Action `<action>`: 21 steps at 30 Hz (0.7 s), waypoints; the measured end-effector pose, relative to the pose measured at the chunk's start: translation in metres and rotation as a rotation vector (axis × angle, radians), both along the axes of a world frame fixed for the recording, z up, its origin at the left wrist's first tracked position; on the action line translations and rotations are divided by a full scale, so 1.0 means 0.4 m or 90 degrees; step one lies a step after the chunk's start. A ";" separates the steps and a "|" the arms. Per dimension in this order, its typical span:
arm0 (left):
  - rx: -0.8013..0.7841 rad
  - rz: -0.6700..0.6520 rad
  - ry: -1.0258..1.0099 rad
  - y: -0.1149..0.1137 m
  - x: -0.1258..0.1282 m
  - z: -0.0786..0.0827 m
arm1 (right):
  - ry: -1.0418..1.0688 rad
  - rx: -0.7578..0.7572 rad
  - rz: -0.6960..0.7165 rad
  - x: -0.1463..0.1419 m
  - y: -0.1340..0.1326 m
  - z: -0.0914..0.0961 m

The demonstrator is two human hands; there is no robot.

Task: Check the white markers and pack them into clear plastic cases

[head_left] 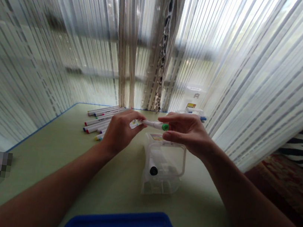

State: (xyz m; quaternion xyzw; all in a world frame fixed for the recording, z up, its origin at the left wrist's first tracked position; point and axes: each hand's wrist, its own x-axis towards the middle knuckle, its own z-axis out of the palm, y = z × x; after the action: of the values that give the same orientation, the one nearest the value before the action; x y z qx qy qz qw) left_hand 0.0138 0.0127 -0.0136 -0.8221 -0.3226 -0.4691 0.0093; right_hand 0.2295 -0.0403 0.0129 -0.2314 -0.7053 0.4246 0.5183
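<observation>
A white marker (154,124) with a green end lies roughly level in front of me, above the table. My left hand (122,128) is closed, pinching its left end between thumb and fingers. Around the green end is my right hand (188,132), thumb below and fingers above, apart from each other; whether they touch the marker is hard to see. Under the right hand stands a clear plastic case (160,186), holding a marker with a black end (154,171). Several white markers (96,121) with coloured ends lie left of my left hand, partly hidden behind it.
The pale green table (50,152) has a blue rim (125,222). Behind the right hand is another clear container (194,100) with a blue item (203,118) by it. String curtains (93,45) hang along the far edge. A pixelated patch covers the lower left.
</observation>
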 end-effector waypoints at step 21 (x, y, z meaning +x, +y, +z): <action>-0.026 0.048 -0.032 0.010 -0.014 0.002 | -0.013 -0.025 -0.065 0.002 -0.002 0.004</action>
State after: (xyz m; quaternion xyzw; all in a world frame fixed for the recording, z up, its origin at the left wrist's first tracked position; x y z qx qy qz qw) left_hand 0.0084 0.0168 -0.0130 -0.7972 -0.3634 -0.4821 0.0021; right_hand 0.2303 -0.0411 0.0147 -0.2811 -0.6895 0.4090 0.5275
